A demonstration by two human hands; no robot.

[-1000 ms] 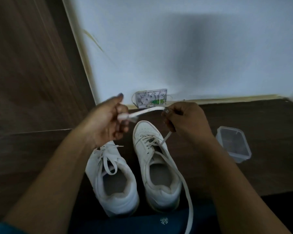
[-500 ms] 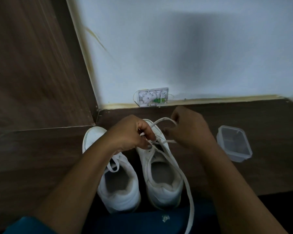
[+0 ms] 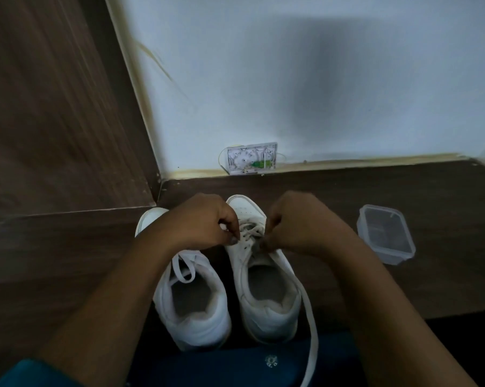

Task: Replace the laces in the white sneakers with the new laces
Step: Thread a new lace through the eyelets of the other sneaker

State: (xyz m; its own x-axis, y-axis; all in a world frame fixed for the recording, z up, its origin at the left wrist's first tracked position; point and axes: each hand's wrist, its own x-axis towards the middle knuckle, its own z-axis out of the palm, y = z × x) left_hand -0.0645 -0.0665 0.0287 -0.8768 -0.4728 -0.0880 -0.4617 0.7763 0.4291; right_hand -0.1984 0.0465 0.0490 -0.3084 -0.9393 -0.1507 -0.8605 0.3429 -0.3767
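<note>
Two white sneakers stand side by side on the dark wood floor, toes toward the wall. The left sneaker (image 3: 192, 305) is laced, with a loop lying over its tongue. Over the eyelets of the right sneaker (image 3: 266, 297) both my hands work with curled fingers. My left hand (image 3: 205, 222) pinches the lace at the left eyelet row. My right hand (image 3: 300, 222) pinches it at the right row. A long white lace (image 3: 313, 336) trails from the right side of that shoe down past the heel and out of view at the bottom.
A clear plastic container (image 3: 386, 237) sits on the floor to the right of the shoes. A small white wall box (image 3: 251, 157) sits at the base of the pale wall. A wooden panel (image 3: 54, 107) rises on the left. Dark blue fabric (image 3: 263, 364) lies below the heels.
Both hands came down from holding the lace stretched in the air to the right sneaker's eyelets. The lace loop above the toe has been drawn down.
</note>
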